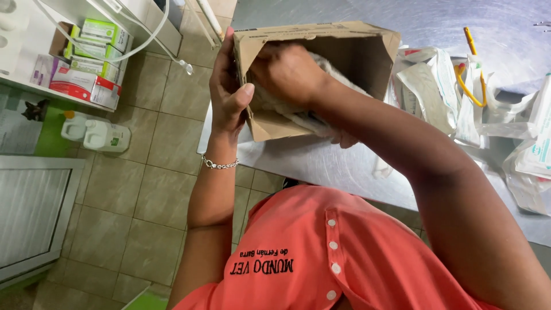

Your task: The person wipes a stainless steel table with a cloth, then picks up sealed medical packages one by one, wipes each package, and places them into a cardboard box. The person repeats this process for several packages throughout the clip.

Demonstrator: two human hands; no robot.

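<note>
L hand [228,97] grips cardboard box [356,57] edge — R hand [287,72] reaching inside.

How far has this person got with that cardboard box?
Already out: sealed packets lie piled on the metal table. In hand: the left hand steadies the cardboard box by its edge while the right hand reaches inside. Left: pale wrapped contents show inside; how much is hidden.
</note>
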